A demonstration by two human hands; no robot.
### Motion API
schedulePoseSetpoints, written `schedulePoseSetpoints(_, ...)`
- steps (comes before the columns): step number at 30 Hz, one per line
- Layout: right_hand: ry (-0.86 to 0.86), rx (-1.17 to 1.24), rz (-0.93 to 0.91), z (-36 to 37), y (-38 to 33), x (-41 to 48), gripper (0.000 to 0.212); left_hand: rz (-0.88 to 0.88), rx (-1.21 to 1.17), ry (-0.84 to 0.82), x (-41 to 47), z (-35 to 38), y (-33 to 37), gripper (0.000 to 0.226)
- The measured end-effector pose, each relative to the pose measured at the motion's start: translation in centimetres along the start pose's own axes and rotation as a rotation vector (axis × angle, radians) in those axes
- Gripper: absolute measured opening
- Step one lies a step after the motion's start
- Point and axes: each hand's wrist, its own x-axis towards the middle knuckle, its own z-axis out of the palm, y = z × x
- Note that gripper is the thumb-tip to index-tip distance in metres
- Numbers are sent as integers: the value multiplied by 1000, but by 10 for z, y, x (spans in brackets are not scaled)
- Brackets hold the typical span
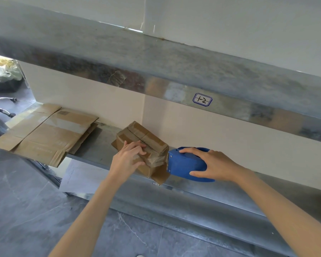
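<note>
Right hand curls round a blue tape dispenser, whose nose touches the taped-shut cardboard box at its 9 o'clock. Left hand clasps that box on the steel shelf; contents hidden.

Holding a small, taped cardboard box with the left hand, with fingers curled over its near top edge. Gripping a blue tape dispenser in the right hand, with fingers over the top and thumb on the near side, front end touching the box's right end. Both on a steel shelf, at its front edge. Further left on it, well apart, flattened cardboard. Above, a handwritten label on the upper shelf's edge. Below, grey tiled floor.
</note>
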Motion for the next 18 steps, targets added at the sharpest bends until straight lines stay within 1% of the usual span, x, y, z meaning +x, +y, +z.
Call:
schedulePoseSetpoints(4, 15, -27, -20, -1, -1, 3, 68, -21, 13, -4, -2, -5, 11, 49)
schedulePoseSetpoints(8, 52, -101, -25, -4, -2, 7, 71, -39, 151, 1, -5, 7, 30, 67)
schedulePoseSetpoints(11, 65, -119, -25, -8, -3, 7, 71, -70, 248, -36, -9, 21, 47, 87)
schedulePoseSetpoints(15, 45, -94, -34, -10, -4, 4, 71, -85, 196, 27, -11, 28, 52, 77)
schedulePoseSetpoints(18, 16, -27, -64, -12, -9, 3, 70, -28, 137, -9, -17, 21, 40, 75)
